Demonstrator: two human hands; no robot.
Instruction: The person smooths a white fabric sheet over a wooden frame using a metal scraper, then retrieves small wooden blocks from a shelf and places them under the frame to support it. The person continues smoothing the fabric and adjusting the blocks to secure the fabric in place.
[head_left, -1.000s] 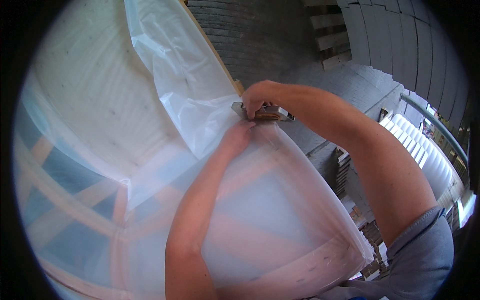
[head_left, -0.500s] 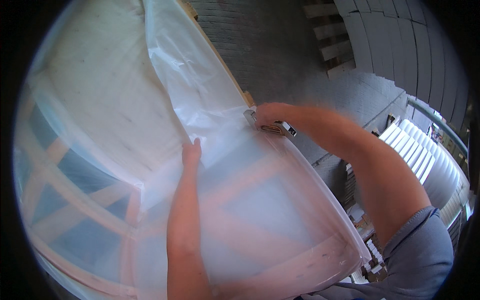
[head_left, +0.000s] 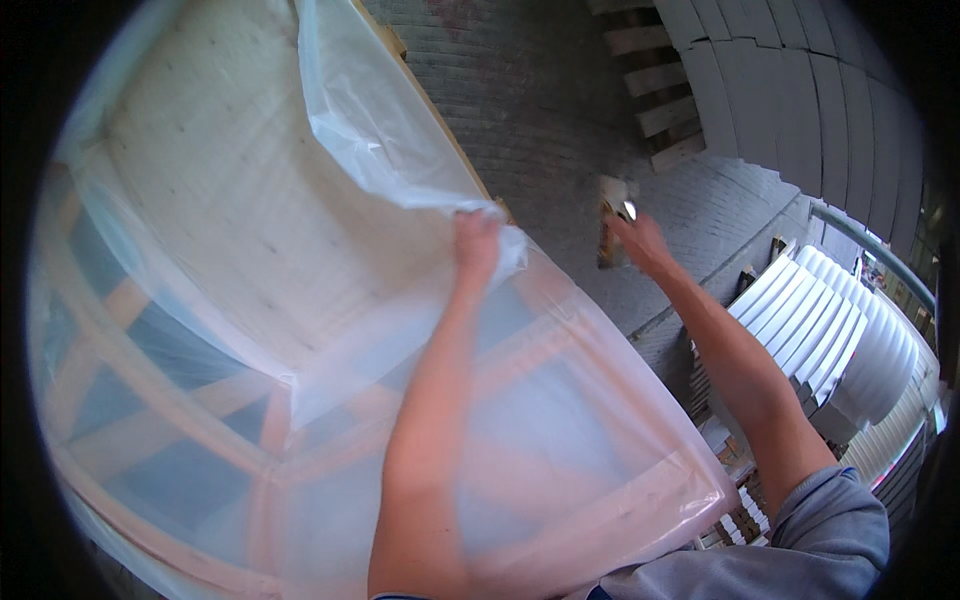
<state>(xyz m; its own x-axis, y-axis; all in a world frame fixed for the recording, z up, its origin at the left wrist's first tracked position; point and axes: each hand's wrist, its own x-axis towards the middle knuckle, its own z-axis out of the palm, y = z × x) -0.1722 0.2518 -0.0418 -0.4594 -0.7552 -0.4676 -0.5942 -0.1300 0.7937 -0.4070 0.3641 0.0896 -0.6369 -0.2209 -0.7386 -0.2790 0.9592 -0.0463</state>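
My left hand (head_left: 478, 245) is closed on a bunched fold of clear plastic film (head_left: 370, 150) at the right edge of a large wooden frame (head_left: 270, 465). The film drapes over the frame, and its beams show through. Farther up, a pale wooden panel (head_left: 215, 210) lies under or beside the film's folded edge. My right hand (head_left: 645, 245) grips a staple gun (head_left: 611, 198), blurred by motion. It hangs in the air to the right of the frame, apart from the film.
Grey paved floor (head_left: 540, 120) lies beyond the frame's right edge. A wooden pallet (head_left: 650, 80) and stacked grey boards (head_left: 790, 100) stand at the upper right. White ribbed pieces (head_left: 800, 310) are stacked on the right, near a metal rail (head_left: 870, 255).
My left hand has moved up and right to the frame's edge, gathering the film. My right hand has lifted the staple gun off the edge and swung it right.
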